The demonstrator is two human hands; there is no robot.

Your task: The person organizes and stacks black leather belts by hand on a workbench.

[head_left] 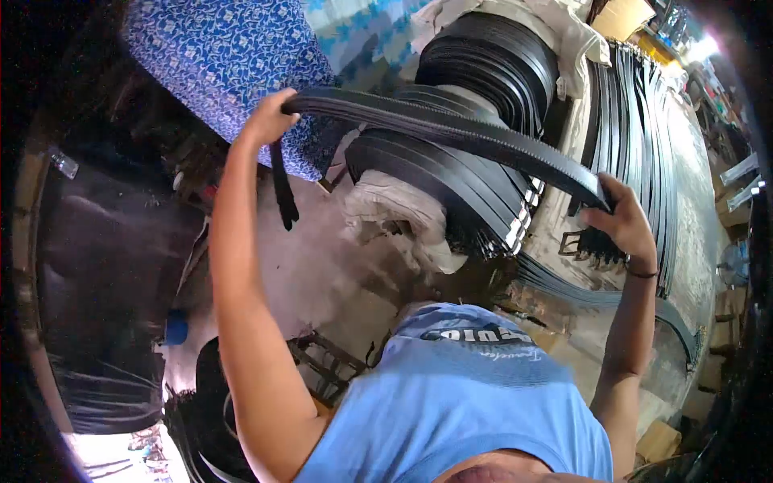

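While both arms are raised, left hand (270,119) and right hand (620,221) each close around one bundle of black belts (451,129), stretched above the stacked belts (483,201) on the bench (700,266).

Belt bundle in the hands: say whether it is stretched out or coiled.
Stretched out: the belt bundle spans from left hand to right hand, one end dangling.

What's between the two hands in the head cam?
In the head view, a bundle of black belts spans from the left hand to the right hand, both gripping it. Behind it sit stacked belt piles.
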